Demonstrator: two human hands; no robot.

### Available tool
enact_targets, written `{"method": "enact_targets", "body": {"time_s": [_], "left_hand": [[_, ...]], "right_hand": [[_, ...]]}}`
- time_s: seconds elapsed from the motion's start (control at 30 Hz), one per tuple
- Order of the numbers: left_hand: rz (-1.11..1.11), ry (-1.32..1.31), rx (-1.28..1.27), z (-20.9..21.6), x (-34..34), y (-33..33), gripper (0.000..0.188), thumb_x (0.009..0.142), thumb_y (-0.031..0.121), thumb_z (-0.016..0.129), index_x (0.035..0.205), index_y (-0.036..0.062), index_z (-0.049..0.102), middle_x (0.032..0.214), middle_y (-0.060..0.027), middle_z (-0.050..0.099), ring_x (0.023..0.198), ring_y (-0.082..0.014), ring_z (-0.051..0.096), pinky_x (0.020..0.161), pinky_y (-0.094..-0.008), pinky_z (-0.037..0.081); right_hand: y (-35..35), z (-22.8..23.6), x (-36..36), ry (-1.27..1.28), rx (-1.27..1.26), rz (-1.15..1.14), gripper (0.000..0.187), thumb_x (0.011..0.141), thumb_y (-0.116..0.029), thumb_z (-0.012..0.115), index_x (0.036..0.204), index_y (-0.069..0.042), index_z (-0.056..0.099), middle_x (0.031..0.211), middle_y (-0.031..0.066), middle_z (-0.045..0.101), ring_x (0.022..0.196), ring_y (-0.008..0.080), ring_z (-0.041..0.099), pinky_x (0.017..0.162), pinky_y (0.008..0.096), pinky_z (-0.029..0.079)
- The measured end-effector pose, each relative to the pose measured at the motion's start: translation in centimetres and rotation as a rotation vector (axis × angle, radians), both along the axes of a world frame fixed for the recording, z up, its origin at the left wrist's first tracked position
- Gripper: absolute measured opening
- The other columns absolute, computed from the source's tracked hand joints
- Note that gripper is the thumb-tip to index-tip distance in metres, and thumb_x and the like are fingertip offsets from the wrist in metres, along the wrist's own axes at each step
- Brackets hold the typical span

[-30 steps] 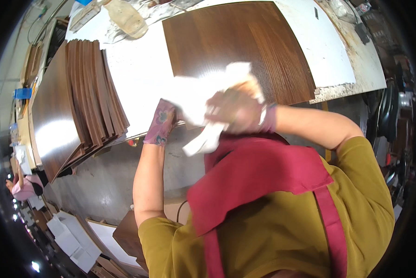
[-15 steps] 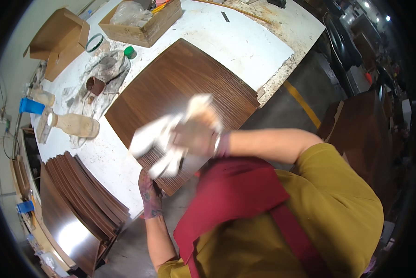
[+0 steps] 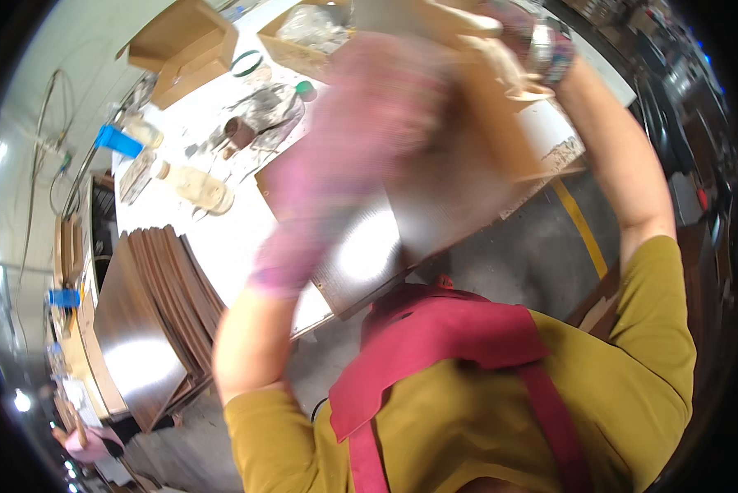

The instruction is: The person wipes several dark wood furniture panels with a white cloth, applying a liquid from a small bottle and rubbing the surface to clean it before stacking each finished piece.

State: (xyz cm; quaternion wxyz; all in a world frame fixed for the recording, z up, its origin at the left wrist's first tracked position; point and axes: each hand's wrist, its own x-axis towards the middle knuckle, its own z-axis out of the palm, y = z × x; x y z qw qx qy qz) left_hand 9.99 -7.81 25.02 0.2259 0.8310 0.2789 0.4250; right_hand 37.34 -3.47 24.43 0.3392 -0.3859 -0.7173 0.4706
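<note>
1. Closest to view, a left hand [image 3: 377,107] in a pink-purple glove is raised over the work; it is badly blurred, and whether anything is gripped cannot be told.
2. Beneath it, a dark brown panel [image 3: 357,255] is laid by the near edge of the white worktable [image 3: 229,246]; its glossy face is struck by white glare. To its right a second brown panel [image 3: 468,197] is seen, smeared by blur, its tilt unclear.
3. To the left, a stack of similar panels [image 3: 168,279] is kept.
4. Farther out, a cream cloth [image 3: 505,70] is clutched in the gloved right hand [image 3: 510,29].
5. Beyond the stack, a cloudy bottle [image 3: 196,187] and a stained rag [image 3: 266,107] are placed.
6. Farthest, an open cardboard carton [image 3: 180,70] is seen; any print is too small to be read.
</note>
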Motion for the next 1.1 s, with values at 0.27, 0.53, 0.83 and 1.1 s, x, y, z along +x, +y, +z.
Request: {"method": "enact_targets", "body": {"time_s": [0.27,0.53,0.83,1.1], "left_hand": [[-0.263,0.124,0.14,-14.9,6.7,-4.5,0.058,0.086,0.04,0.064,0.131,0.0092,0.046,0.134,-0.0176,0.043,0.125,-0.036,0.04,0.102,-0.0488,0.035],[-0.028,0.588,0.062,-21.9,-0.6,-6.6,0.063,0.084,0.043,0.064,0.139,0.0169,0.048,0.15,-0.0131,0.035,0.14,-0.0346,0.028,0.114,-0.053,0.017],[-0.062,0.745,0.012,-22.0,-4.4,-6.5,0.057,0.087,0.039,0.061,0.138,0.0168,0.049,0.144,-0.0118,0.043,0.138,-0.0338,0.032,0.113,-0.0521,0.019],[-0.129,0.651,0.118,-23.7,-7.1,-4.4,0.051,0.085,0.034,0.063,0.13,0.0114,0.055,0.138,-0.0115,0.049,0.135,-0.0314,0.038,0.111,-0.0479,0.029]], "right_hand": [[-8.7,-2.3,23.3,-0.354,0.113,-0.373,0.049,0.099,-0.035,0.048,0.139,-0.006,0.048,0.144,0.0128,0.045,0.136,0.0218,0.039,0.113,0.0369,0.03],[-6.0,-15.9,18.5,-0.427,-0.246,-0.492,0.051,0.088,-0.016,0.062,0.137,-0.015,0.051,0.132,0.0121,0.054,0.123,0.0247,0.051,0.102,0.0355,0.043],[-1.7,-11.8,16.1,-0.028,-0.287,-0.65,0.043,0.09,-0.031,0.067,0.123,-0.004,0.059,0.094,0.0053,0.068,0.08,0.0126,0.065,0.069,0.0269,0.054],[-1.9,-15.6,-12.0,-0.661,0.794,-0.392,0.053,0.078,-0.035,0.076,0.119,-0.005,0.061,0.112,0.0172,0.064,0.102,0.0314,0.063,0.086,0.0361,0.052]]}}
